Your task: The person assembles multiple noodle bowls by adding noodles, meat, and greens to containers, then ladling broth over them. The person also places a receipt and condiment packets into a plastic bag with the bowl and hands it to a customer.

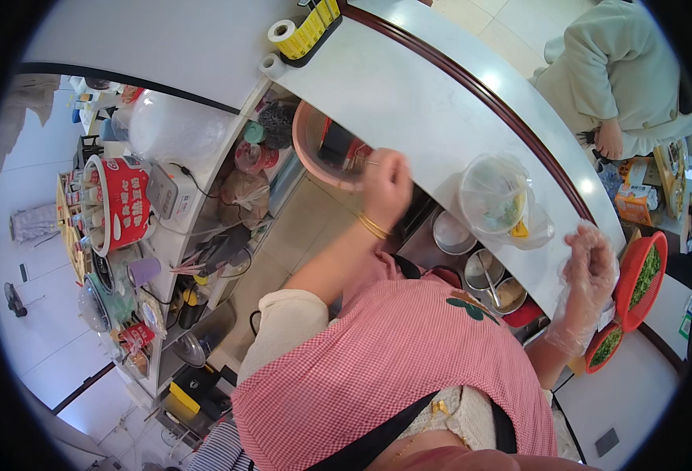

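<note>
My bare left hand (pixel 387 185), with gold bangles at its wrist, is closed above the gap left of the counter. Whatever it may hold is hidden. Just beyond it stands a pink bin (pixel 307 140) with a dark and red packet (pixel 346 149) inside. On the right, my right hand (pixel 589 275) wears a clear plastic glove and is raised over the counter edge, fingers curled, nothing visible in them. Beside it on the white counter (pixel 440 102) is a round container in a clear plastic bag (pixel 495 196), with something green and yellow showing through.
Metal pots (pixel 453 233) sit below the counter, one with a ladle (pixel 490 284). Red baskets of chopped greens (pixel 642 282) stand far right. Shelves at left carry a red tub (pixel 117 204) and a scale (pixel 171 192). Another person (pixel 620 71) stands across the counter.
</note>
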Tool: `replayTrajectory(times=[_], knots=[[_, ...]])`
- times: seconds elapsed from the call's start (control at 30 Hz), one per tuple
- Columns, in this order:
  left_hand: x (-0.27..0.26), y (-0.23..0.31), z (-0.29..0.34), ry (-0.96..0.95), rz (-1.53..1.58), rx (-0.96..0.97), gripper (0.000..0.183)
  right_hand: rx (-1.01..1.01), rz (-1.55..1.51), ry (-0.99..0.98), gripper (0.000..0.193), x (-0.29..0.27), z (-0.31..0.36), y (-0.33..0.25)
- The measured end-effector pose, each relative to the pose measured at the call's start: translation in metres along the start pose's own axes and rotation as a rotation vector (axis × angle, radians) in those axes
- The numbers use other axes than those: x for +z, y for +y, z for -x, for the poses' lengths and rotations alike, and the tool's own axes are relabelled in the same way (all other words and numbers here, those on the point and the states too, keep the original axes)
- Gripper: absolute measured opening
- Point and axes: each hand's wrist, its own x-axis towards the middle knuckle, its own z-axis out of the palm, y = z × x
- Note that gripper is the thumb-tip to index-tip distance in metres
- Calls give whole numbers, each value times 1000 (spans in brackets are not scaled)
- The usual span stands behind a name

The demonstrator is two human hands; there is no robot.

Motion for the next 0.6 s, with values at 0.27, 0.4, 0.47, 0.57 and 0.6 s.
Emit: replayTrajectory(times=[0.27, 0.4, 0.47, 0.57, 0.6], knots=[[-16, -286, -39, 158, -631, -573, 32, -80, -101, 75, 14, 3, 19, 0], [-21, -357, -62, -325, -807, -642, 41, -24, -72, 74, 16, 6, 32, -12], [-23, -366, -64, -146, -544, -560, 38, -41, -46, 146, 18, 6, 37, -12], [-34, -341, -68, 83, -112, -301, 36, -158, 160, 138, 25, 8, 38, -7], [-43, -325, -70, -44, -425, -255, 38, -233, 282, 151, 31, 12, 39, -4]])
